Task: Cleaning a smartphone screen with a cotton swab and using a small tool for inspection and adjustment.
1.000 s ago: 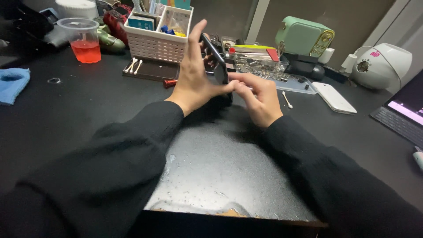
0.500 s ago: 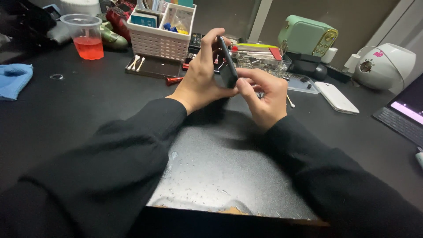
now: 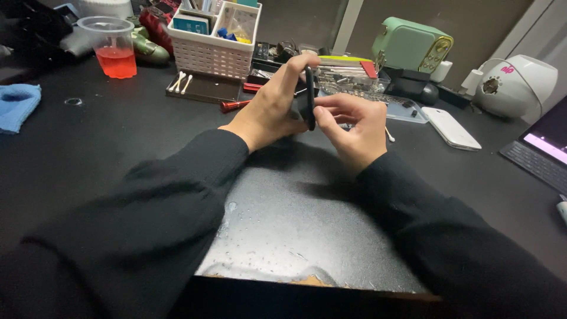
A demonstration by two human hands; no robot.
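My left hand [image 3: 269,109] grips a thin black slab-shaped device [image 3: 309,97], held upright on its edge above a dark speckled work mat [image 3: 295,224]. My right hand [image 3: 351,127] meets it from the right, its fingertips pinched on the device's lower edge. Both arms wear black sleeves. Whatever is on the device's faces is hidden, as I see it edge-on.
A white basket [image 3: 209,53] of small items stands at the back, with a plastic cup of red liquid [image 3: 115,50] to its left. A blue cloth [image 3: 16,105] lies far left. A green box [image 3: 410,44], white phone [image 3: 452,129], white dome device [image 3: 514,82] and laptop [image 3: 540,156] sit right.
The black device was tilted flat-ish against my left palm; now it stands upright on edge. My right hand's fingers have moved onto its lower edge.
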